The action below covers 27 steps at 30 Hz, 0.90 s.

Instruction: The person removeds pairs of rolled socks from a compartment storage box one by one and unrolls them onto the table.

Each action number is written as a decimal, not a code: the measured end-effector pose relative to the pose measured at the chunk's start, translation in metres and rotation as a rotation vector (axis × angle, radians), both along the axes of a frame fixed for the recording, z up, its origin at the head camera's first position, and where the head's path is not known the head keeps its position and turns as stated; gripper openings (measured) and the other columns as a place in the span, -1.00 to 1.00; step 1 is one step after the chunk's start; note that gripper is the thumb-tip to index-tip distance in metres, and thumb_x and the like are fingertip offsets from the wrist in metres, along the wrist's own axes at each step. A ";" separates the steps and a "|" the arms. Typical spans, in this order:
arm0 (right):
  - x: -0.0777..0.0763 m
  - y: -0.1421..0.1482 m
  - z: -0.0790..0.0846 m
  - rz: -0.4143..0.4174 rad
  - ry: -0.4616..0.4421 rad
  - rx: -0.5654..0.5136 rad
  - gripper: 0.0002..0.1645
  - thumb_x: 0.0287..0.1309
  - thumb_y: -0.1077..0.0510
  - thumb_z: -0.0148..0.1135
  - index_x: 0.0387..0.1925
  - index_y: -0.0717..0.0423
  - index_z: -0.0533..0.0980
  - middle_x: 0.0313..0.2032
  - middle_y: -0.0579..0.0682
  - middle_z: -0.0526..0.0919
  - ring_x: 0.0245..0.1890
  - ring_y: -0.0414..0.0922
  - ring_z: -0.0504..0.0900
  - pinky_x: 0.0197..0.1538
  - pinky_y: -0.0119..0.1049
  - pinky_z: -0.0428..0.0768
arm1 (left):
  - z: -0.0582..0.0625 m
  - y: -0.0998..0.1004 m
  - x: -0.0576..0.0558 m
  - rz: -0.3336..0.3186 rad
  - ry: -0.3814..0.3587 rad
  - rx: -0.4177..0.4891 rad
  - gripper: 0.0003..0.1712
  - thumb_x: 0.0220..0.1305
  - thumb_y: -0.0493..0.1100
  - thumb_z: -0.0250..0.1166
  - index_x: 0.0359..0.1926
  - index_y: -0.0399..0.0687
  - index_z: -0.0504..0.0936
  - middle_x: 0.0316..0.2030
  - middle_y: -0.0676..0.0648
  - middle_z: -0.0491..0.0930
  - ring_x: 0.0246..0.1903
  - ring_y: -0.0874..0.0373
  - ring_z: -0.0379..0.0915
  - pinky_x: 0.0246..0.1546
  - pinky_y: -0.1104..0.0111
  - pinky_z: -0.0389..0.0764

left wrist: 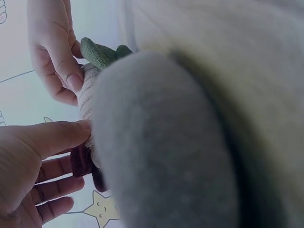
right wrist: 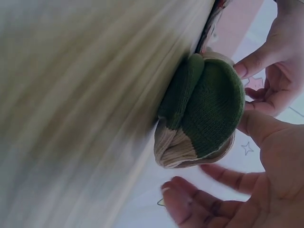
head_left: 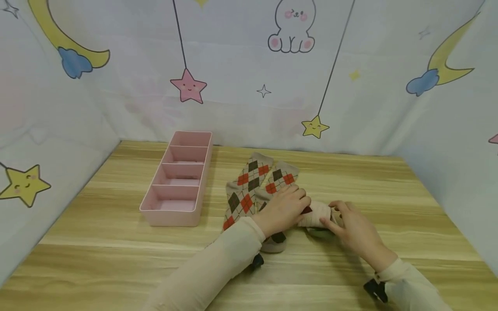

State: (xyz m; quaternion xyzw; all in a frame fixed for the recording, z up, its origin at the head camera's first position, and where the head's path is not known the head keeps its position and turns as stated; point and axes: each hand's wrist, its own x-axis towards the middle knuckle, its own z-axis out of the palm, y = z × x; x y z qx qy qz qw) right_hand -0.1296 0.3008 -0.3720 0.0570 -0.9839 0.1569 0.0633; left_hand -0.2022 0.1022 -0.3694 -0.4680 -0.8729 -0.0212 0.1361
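A folded sock (head_left: 317, 214), cream and ribbed with green and dark red parts, lies on the table between both hands. My left hand (head_left: 285, 207) reaches over the argyle socks and pinches its dark red end (left wrist: 81, 160), thumb on top. At the other end my right hand (head_left: 355, 231) holds it between thumb and fingers. In the right wrist view the green end (right wrist: 211, 109) faces the camera, its layers folded over. Two beige argyle socks (head_left: 249, 183) with red and dark diamonds lie flat to the left, partly hidden under my left forearm.
A pink box (head_left: 171, 219) with several compartments stands on the wooden table (head_left: 97, 220), left of the argyle socks. Cloth walls (head_left: 233, 116) printed with stars and moons rise behind and at both sides. A blurred grey sock toe (left wrist: 156, 142) fills much of the left wrist view.
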 end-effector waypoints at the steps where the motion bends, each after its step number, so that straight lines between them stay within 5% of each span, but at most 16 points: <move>1: -0.001 0.001 -0.001 0.020 0.031 -0.004 -0.44 0.21 -0.11 0.24 0.06 0.22 0.45 -0.08 0.25 0.58 -0.20 0.10 0.61 -0.27 -0.05 0.58 | 0.000 0.000 0.000 0.005 -0.005 -0.004 -0.68 0.25 0.09 0.28 -0.03 0.12 0.60 -0.08 0.10 0.58 -0.03 0.20 0.44 0.03 0.33 0.44; 7: -0.012 0.005 -0.009 0.228 0.273 -0.027 -0.75 0.03 0.18 0.40 -0.19 0.07 0.59 -0.13 0.09 0.60 -0.08 0.08 0.58 -0.10 0.00 0.57 | 0.002 0.001 -0.001 0.024 -0.004 -0.008 -0.72 0.30 0.08 0.23 -0.03 0.14 0.62 -0.08 0.08 0.54 -0.04 0.19 0.42 0.02 0.34 0.42; 12: -0.022 0.009 -0.010 0.344 0.363 -0.023 -0.80 -0.07 0.28 0.44 -0.31 0.10 0.65 -0.20 0.05 0.65 -0.16 0.04 0.58 -0.14 -0.04 0.56 | 0.001 0.001 0.003 0.015 0.097 0.060 -0.80 0.31 0.02 0.22 -0.10 0.14 0.62 -0.14 0.08 0.53 -0.11 0.19 0.41 -0.06 0.37 0.43; 17: -0.027 0.012 -0.008 0.368 0.335 -0.011 -0.81 -0.04 0.27 0.41 -0.29 0.19 0.68 -0.21 0.10 0.69 -0.18 0.06 0.61 -0.13 -0.02 0.57 | 0.002 0.002 0.016 -0.044 0.167 0.077 -0.83 0.28 0.04 0.25 -0.15 0.17 0.62 -0.20 0.13 0.55 -0.16 0.23 0.44 -0.07 0.40 0.45; 27: -0.029 0.017 0.000 0.342 0.177 0.066 -0.60 -0.05 0.10 0.46 -0.14 0.20 0.65 -0.07 0.14 0.66 -0.07 0.13 0.60 -0.06 0.12 0.54 | -0.001 0.009 0.031 -0.055 -0.062 -0.044 -0.64 0.23 0.16 0.27 -0.03 0.16 0.59 -0.13 0.15 0.57 -0.08 0.27 0.48 0.05 0.40 0.47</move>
